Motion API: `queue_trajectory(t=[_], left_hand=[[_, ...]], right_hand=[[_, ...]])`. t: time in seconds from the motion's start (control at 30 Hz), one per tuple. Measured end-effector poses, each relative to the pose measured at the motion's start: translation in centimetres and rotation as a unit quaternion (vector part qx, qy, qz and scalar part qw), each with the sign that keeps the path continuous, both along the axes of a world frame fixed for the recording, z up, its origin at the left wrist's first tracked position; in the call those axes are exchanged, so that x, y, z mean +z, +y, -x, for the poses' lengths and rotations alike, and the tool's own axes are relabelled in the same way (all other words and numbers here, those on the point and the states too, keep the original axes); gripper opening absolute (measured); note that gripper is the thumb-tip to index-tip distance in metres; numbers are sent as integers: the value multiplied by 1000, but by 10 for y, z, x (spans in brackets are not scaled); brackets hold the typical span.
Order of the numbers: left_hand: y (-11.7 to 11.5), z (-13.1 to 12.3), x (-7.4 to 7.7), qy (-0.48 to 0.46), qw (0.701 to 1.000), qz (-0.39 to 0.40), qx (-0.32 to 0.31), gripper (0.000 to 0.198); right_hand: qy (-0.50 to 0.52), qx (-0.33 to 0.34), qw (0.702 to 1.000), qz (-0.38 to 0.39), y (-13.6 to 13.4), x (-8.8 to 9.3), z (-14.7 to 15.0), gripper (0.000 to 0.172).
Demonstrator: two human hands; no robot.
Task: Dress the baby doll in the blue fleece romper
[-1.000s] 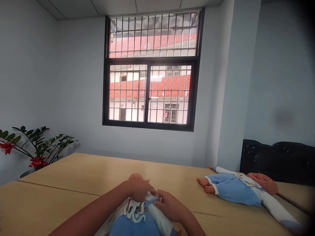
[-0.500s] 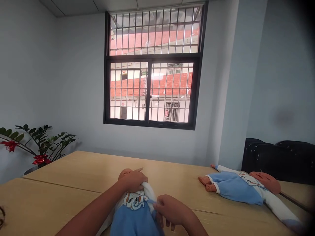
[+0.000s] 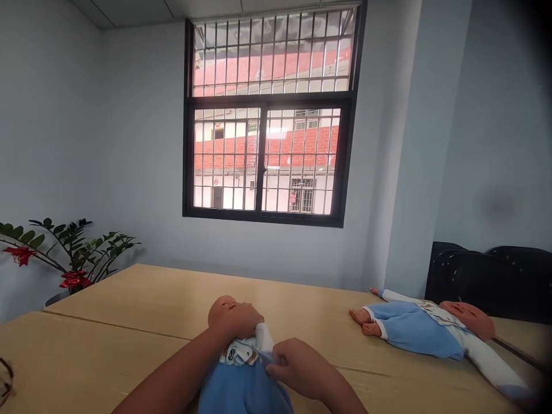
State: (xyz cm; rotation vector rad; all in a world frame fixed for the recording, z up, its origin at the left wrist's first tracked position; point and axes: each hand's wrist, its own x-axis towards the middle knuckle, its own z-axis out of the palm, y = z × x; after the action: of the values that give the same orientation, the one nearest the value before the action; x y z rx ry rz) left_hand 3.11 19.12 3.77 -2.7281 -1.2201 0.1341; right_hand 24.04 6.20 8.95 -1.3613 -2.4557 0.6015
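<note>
Doll on table, left hand closed on its chest, right hand pinching its clothes

I see pale blue-grey walls, a barred black-framed window at centre bright with daylight, a light wooden table below, a plant lower left, dark chairs lower right.

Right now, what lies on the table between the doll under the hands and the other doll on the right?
Nothing: in the head view the stretch of wooden table between the near doll and the far doll is bare.
</note>
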Motion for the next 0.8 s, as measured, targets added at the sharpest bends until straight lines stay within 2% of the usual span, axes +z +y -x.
queue_trajectory(t=[0.13, 0.3, 0.4, 0.5, 0.6, 0.7, 0.8], left_hand=[[0, -6, -1, 22, 999, 10, 26, 20], [3, -14, -1, 48, 998, 27, 30, 17], [3, -16, -4, 46, 999, 18, 20, 17], [2, -18, -7, 35, 999, -5, 8, 18], [1, -20, -9, 26, 999, -22, -7, 18], [1, -24, -9, 18, 999, -25, -19, 21], [-3, -29, -9, 4, 999, -17, -29, 24]], right_hand=[[20, 31, 999, -5, 1, -3, 1, 35], [-46, 27, 997, 55, -6, -4, 1, 32], [-85, 8, 995, 42, -6, -17, 2, 27], [-108, -25, 994, -16, -6, -39, 10, 8], [-140, -61, 987, -47, -10, -51, 27, 20], [-171, -64, 981, -72, -20, -44, 39, 28], [-147, -7, 984, -97, -27, -28, 40, 27]])
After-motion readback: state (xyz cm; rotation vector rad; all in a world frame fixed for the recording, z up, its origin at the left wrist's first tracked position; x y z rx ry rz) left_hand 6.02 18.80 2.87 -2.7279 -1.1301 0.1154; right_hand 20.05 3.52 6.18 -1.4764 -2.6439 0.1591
